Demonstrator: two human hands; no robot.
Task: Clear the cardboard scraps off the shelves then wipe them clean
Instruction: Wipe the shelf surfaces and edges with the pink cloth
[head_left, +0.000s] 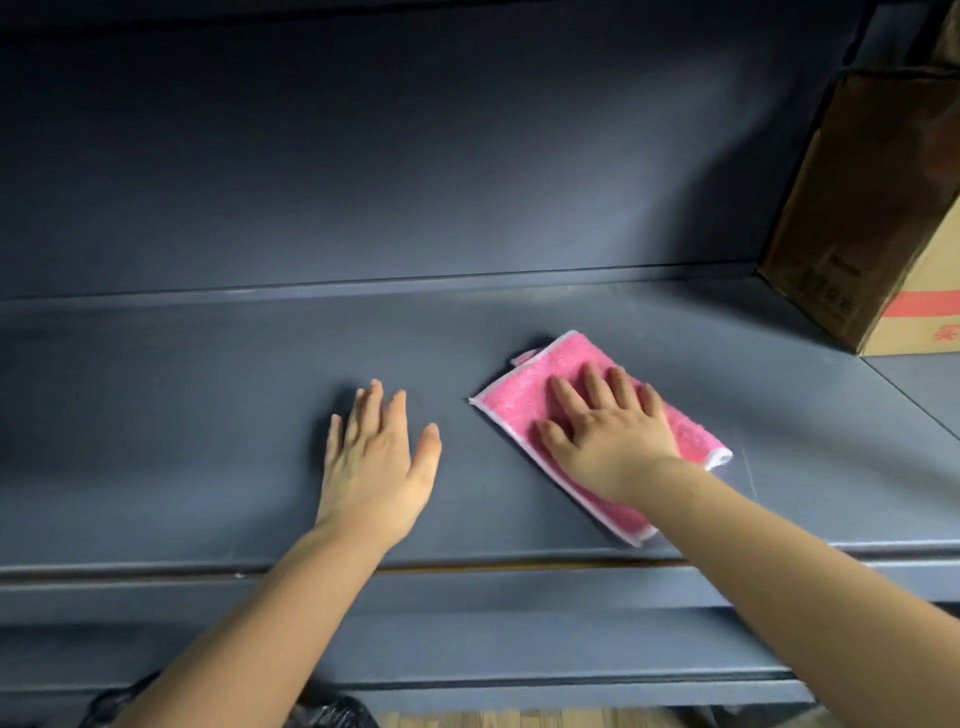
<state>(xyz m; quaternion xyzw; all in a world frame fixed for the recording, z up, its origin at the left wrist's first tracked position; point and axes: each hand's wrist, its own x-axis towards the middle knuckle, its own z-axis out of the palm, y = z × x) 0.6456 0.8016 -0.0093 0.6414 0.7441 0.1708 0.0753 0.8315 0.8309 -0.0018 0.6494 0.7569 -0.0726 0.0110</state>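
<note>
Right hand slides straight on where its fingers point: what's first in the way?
The right hand, flat on the cloth, has bare shelf ahead, then probably the back wall. The box stands aside.

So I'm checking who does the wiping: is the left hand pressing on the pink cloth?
No, the right hand lies flat on the pink cloth, while the left hand is over the bare shelf.

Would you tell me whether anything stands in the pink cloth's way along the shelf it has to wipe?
To the left, only the left hand, open over the shelf beside the pink cloth. To the right, a cardboard box stands at the shelf's end. The right hand presses the cloth directly.
</note>
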